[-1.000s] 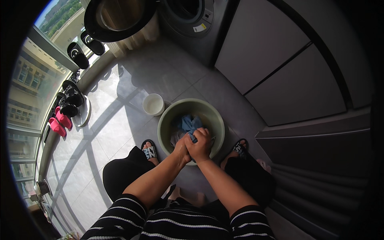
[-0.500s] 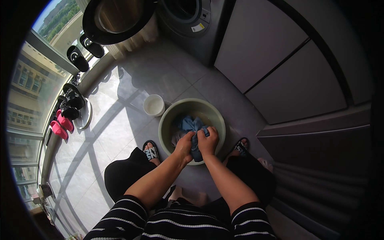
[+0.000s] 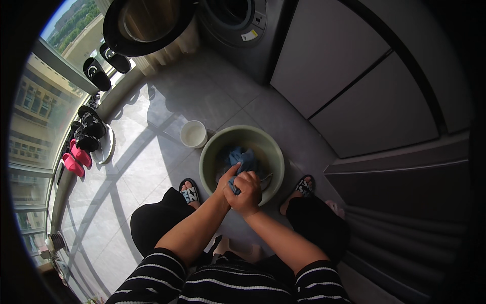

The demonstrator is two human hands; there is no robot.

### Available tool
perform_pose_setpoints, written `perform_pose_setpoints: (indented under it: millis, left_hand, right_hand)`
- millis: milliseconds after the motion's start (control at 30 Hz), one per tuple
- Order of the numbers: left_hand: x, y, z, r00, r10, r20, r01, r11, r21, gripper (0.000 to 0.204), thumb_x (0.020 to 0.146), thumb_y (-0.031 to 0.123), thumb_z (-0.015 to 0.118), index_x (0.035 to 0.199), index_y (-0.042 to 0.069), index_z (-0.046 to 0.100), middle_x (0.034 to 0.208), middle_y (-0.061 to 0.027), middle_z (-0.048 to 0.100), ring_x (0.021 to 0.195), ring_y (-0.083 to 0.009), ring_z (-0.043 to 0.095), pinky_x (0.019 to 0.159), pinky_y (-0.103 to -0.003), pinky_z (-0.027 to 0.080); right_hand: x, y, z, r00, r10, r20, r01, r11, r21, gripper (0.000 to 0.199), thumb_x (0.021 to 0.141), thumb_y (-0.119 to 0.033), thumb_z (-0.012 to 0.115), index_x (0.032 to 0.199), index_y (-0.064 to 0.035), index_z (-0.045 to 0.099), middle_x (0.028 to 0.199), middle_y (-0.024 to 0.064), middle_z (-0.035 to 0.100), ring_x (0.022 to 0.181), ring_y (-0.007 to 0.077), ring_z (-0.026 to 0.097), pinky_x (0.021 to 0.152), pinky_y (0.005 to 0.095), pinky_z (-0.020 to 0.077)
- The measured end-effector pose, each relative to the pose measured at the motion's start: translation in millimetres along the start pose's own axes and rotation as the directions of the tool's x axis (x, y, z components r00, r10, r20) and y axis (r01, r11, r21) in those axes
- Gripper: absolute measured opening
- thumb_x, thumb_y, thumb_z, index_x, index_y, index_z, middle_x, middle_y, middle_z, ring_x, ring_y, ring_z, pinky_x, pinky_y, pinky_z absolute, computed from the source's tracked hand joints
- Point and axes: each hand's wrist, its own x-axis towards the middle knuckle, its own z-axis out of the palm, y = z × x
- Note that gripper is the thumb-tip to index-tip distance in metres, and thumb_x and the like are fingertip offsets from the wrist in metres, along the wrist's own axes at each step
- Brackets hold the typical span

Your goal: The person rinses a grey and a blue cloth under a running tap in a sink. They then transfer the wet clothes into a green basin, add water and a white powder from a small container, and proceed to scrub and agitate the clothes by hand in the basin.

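A wet-looking blue cloth garment (image 3: 244, 159) is bunched up inside a round green basin (image 3: 206, 150) on the floor between my feet. Over the near part of the basin my right hand (image 3: 246, 193) is closed in a fist around a bunch of the cloth; a bit of blue pokes out beside its thumb. Pressed against it, my left hand (image 3: 224, 183) grips the same garment, its thumb lying along the fabric. Most of its fingers are hidden. A pale cord or strip shows in the basin right of my hands.
A small white bucket (image 3: 194, 134) stands against the basin's left side. Several slippers and sandals, including pink clogs (image 3: 74, 164), line the window wall. A washing machine (image 3: 234, 25) with its round door open is ahead, with grey cabinets (image 3: 324, 71) to the right.
My right hand has moved left and nearer to me, from the cloth's right side to beside my left hand. Its fist has turned, and the two hands now press together.
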Motion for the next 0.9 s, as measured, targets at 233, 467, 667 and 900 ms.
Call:
perform_pose_setpoints:
  millis: [233, 467, 667, 900]
  left_hand:
    - [2, -12, 27, 0.987, -0.091, -0.135, 0.079, 0.993, -0.091, 0.022, 0.087, 0.029, 0.056, 0.092, 0.007, 0.06, 0.085, -0.0075, 0.065, 0.075, -0.0209, 0.062, 0.072, -0.035, 0.052]
    - [13, -3, -12, 0.993, -0.002, 0.12, -0.001, 1.0, 0.02, 0.032, 0.093, 0.032, 0.047, 0.101, 0.004, 0.06, 0.085, -0.0101, 0.063, 0.076, -0.0225, 0.06, 0.076, -0.033, 0.049]
    - [7, -9, 18, 0.981, -0.144, -0.126, 0.124, 0.98, -0.155, 0.023, 0.088, 0.028, 0.053, 0.091, 0.006, 0.06, 0.084, -0.0085, 0.065, 0.073, -0.0221, 0.062, 0.071, -0.035, 0.052]
    - [32, -22, -31, 0.999, 0.033, -0.036, -0.026, 0.985, 0.169, 0.031, 0.089, 0.035, 0.051, 0.094, 0.007, 0.061, 0.084, -0.0082, 0.066, 0.075, -0.0241, 0.062, 0.072, -0.034, 0.051]
  right_hand:
    - [6, 62, 21, 0.922, 0.32, -0.216, -0.31, 0.947, 0.082, 0.018, 0.067, -0.012, 0.062, 0.06, -0.0045, 0.047, 0.07, 0.0113, 0.053, 0.07, 0.0335, 0.051, 0.062, 0.0424, 0.0427]
    - [-14, 3, 19, 0.946, -0.324, 0.02, 0.312, 0.925, 0.218, 0.021, 0.06, -0.014, 0.066, 0.059, -0.0105, 0.045, 0.07, 0.0074, 0.052, 0.071, 0.0267, 0.053, 0.065, 0.0371, 0.0404]
    - [-2, 62, 25, 0.955, 0.174, -0.24, -0.177, 0.984, 0.012, 0.019, 0.064, -0.011, 0.062, 0.058, -0.0042, 0.045, 0.068, 0.0117, 0.052, 0.07, 0.0332, 0.05, 0.06, 0.0438, 0.0417]
    - [-6, 30, 16, 0.976, -0.21, -0.058, 0.216, 0.967, 0.134, 0.02, 0.062, -0.011, 0.064, 0.059, -0.0061, 0.044, 0.068, 0.0107, 0.05, 0.069, 0.0315, 0.05, 0.061, 0.0428, 0.041]
